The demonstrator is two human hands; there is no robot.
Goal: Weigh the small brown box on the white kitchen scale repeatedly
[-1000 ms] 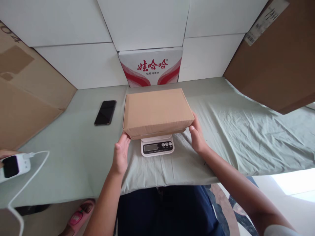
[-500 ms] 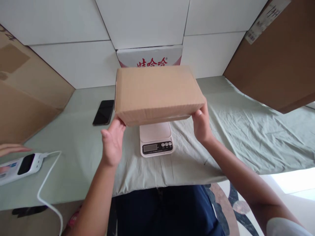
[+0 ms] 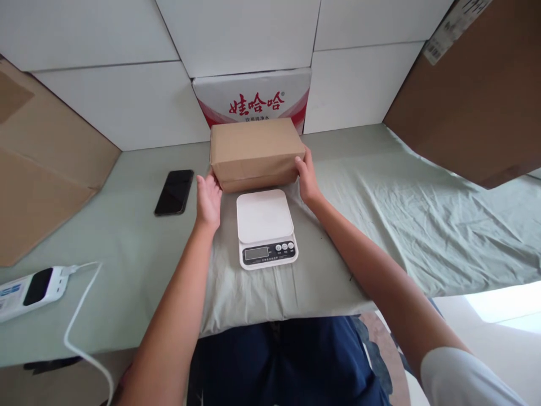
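Observation:
A plain brown cardboard box point(image 3: 256, 149) rests on the green cloth just behind a white kitchen scale point(image 3: 264, 227). My left hand point(image 3: 208, 197) presses against the box's left front corner. My right hand point(image 3: 307, 179) holds its right end, fingers on the side. The scale's platform is bare, with its display and buttons facing me.
A black phone point(image 3: 174, 192) lies left of the box. A white power strip point(image 3: 29, 287) with a cable sits at the near left. A red-and-white printed carton point(image 3: 253, 101) stands behind the box. Large brown cardboard sheets point(image 3: 477, 96) lean at both sides.
Both hands lifted the box off the scale, carried it up and away from me, and set it down on the cloth behind the scale. Another person's hand at the left edge is gone.

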